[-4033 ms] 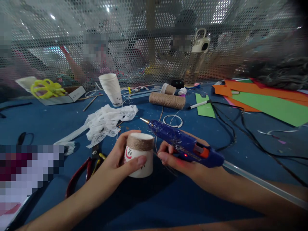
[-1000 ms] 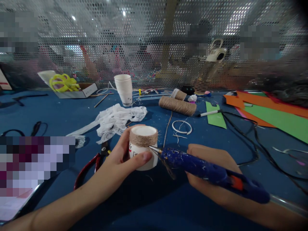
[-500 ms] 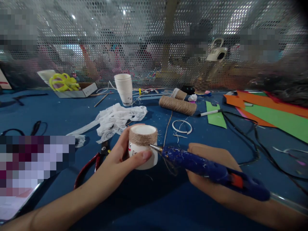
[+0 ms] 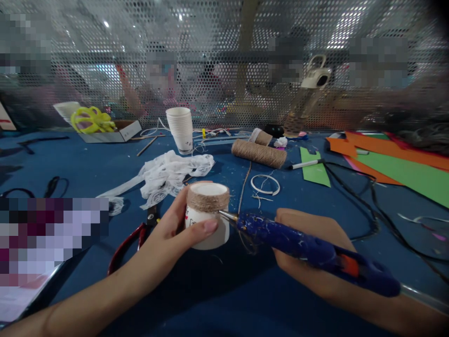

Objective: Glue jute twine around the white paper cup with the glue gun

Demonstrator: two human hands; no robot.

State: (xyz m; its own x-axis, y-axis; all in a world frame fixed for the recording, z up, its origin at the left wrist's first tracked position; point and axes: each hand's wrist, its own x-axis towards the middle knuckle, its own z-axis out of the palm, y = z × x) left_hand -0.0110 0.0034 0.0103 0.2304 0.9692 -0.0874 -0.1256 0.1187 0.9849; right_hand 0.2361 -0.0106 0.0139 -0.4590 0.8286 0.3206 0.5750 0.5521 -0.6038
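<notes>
My left hand [image 4: 178, 229] is closed around a small white paper cup [image 4: 212, 236], its thumb across the printed front. Brown twine [image 4: 206, 201] is wound in a band around the cup's upper part. In my right hand [image 4: 312, 234] is a blue glue gun [image 4: 287, 236] with a red-orange patch on its body and a clear stick at its rear. The metal nozzle touches or nearly touches the lower edge of the twine band. A strand of twine runs from behind the cup toward a twine spool [image 4: 259, 153] lying on its side.
White lace [image 4: 168, 175] lies heaped behind the cup, with red-handled pliers [image 4: 129, 248] at the left. Stacked paper cups [image 4: 180, 128], a white ring [image 4: 265, 185], a marker [image 4: 305, 164], coloured paper [image 4: 403, 173] and black cables [image 4: 372, 201] lie farther off. A perforated metal screen [image 4: 217, 61] closes the back.
The cup has turned slightly in my left hand, so its print sits farther left. The glue gun has shifted a little, its rear moving right and down. Its nozzle stays at the twine.
</notes>
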